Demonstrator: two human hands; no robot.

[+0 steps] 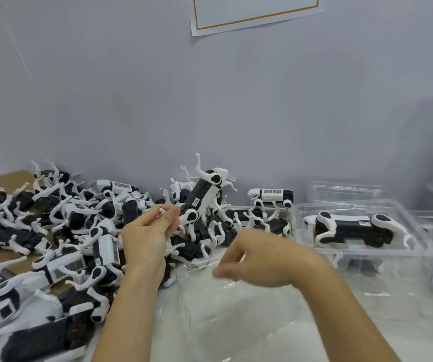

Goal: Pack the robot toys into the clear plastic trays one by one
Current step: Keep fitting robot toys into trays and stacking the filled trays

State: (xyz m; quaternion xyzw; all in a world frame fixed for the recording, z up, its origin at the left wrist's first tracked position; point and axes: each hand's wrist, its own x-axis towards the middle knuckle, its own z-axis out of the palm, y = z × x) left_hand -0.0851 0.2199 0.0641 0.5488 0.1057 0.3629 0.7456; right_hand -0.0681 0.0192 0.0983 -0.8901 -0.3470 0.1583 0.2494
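Robot toys (53, 244) lay heaped at nine o'clock. Left hand (147, 239) pinched one toy (202, 198) by its leg, raised at twelve. Right hand (265, 259) was blurred, grip unclear. Another toy (353, 228) rested in a clear tray (419, 250) at three.

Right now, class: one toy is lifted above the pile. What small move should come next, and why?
Probably lower the robot toy, pinched by the left hand, into the empty clear tray in front. The right hand hovers blurred over it, and the tray at right already holds one.
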